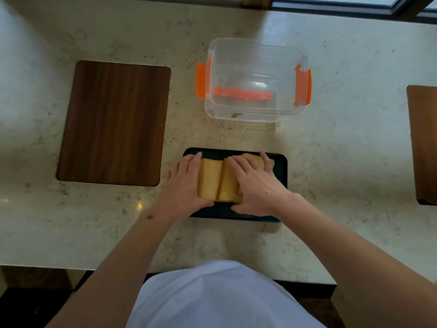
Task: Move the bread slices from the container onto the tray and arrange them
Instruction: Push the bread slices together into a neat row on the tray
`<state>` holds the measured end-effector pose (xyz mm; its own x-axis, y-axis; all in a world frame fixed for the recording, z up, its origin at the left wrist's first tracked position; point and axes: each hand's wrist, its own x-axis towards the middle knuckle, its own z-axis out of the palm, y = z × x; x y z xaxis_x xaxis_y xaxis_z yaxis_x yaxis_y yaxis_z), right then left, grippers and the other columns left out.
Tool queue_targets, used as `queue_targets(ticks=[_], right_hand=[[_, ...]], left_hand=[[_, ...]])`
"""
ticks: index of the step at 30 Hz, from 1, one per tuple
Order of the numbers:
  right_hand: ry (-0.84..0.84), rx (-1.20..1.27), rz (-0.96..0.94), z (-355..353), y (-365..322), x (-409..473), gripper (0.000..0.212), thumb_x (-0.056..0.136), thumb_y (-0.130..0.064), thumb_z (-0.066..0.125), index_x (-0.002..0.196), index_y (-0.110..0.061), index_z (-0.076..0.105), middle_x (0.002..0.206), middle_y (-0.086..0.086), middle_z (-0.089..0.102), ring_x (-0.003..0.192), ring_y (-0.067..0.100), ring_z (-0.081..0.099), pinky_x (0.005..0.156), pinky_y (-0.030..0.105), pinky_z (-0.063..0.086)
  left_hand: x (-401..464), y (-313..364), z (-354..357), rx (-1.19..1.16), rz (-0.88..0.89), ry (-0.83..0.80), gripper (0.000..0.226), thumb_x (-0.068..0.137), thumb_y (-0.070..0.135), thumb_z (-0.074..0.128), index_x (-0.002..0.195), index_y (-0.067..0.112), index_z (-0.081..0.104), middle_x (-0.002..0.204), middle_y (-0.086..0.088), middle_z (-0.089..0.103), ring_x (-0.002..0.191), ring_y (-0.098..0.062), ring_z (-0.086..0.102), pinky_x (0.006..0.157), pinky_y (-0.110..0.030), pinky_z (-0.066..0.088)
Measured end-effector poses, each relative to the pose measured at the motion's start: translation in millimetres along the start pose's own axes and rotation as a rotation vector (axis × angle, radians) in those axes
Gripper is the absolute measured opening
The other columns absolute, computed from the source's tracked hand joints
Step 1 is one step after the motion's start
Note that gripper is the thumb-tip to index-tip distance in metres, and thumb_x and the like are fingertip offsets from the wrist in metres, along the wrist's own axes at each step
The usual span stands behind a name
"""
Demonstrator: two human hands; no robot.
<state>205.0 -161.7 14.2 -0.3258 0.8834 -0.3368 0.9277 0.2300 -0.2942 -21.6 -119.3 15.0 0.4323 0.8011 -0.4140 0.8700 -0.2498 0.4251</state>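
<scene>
Several golden bread slices lie overlapping in a row on a dark rectangular tray near the counter's front. My left hand presses flat against the row's left end. My right hand lies over the right slices, fingers spread across their tops and thumb at the front edge. The clear plastic container with orange latches stands just behind the tray and holds only a small crumb of bread.
A dark wooden board lies on the marble counter to the left. Another wooden board shows at the right edge. A window frame runs along the back.
</scene>
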Motion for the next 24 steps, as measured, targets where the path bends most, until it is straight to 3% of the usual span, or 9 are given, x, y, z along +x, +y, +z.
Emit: queue_targets(ticks=[2, 4, 7, 14, 20, 24], right_hand=[[-0.01, -0.015, 0.028, 0, 3, 0, 0.132, 0.061, -0.073, 0.073, 0.16, -0.01, 0.013, 0.164, 0.007, 0.029, 0.152, 0.024, 0.016, 0.12, 0.064, -0.005], [-0.015, -0.027, 0.043, 0, 4, 1, 0.133, 0.061, -0.073, 0.074, 0.16, -0.01, 0.011, 0.165, 0.008, 0.028, 0.153, 0.024, 0.016, 0.119, 0.063, -0.007], [-0.032, -0.052, 0.031, 0, 0, 6, 0.129, 0.063, -0.067, 0.073, 0.161, -0.01, 0.012, 0.164, 0.008, 0.032, 0.152, 0.024, 0.022, 0.118, 0.062, -0.011], [-0.027, -0.117, -0.022, -2, -3, 10, 0.123, 0.062, -0.059, 0.071, 0.159, -0.006, 0.019, 0.155, 0.011, 0.042, 0.143, 0.029, 0.037, 0.121, 0.066, 0.001], [-0.066, -0.092, -0.021, -3, -8, 13, 0.124, 0.065, -0.057, 0.073, 0.16, -0.007, 0.012, 0.161, 0.01, 0.032, 0.148, 0.028, 0.028, 0.121, 0.067, 0.0], [0.001, 0.077, 0.095, -15, 7, 1, 0.128, 0.064, -0.071, 0.07, 0.16, -0.015, 0.009, 0.167, 0.007, 0.023, 0.152, 0.028, 0.02, 0.121, 0.064, 0.006]], left_hand=[[-13, -1, -1, -0.026, -0.036, 0.141, 0.1, 0.07, 0.059, 0.082, 0.15, 0.015, 0.04, 0.139, -0.008, 0.041, 0.126, -0.026, 0.034, 0.106, -0.046, 0.035], [-27, 1, 5, -0.071, 0.006, 0.314, 0.066, 0.08, 0.042, 0.081, 0.133, 0.008, 0.061, 0.117, -0.009, 0.056, 0.107, -0.021, 0.044, 0.094, -0.043, 0.046], [-42, 12, 17, -0.141, 0.018, 0.388, 0.039, 0.088, 0.016, 0.077, 0.123, 0.0, 0.068, 0.104, -0.012, 0.063, 0.096, -0.025, 0.057, 0.081, -0.044, 0.053], [-39, 26, 25, -0.097, -0.001, 0.311, 0.038, 0.091, 0.012, 0.071, 0.127, 0.001, 0.066, 0.11, -0.014, 0.064, 0.101, -0.029, 0.059, 0.086, -0.041, 0.052], [-38, 27, 24, -0.1, -0.008, 0.286, 0.043, 0.089, 0.012, 0.073, 0.129, 0.0, 0.064, 0.114, -0.016, 0.063, 0.106, -0.032, 0.059, 0.091, -0.043, 0.051], [-40, 30, 20, -0.124, 0.002, 0.299, 0.04, 0.088, 0.012, 0.074, 0.126, 0.0, 0.066, 0.113, -0.016, 0.062, 0.104, -0.03, 0.059, 0.088, -0.041, 0.052]])
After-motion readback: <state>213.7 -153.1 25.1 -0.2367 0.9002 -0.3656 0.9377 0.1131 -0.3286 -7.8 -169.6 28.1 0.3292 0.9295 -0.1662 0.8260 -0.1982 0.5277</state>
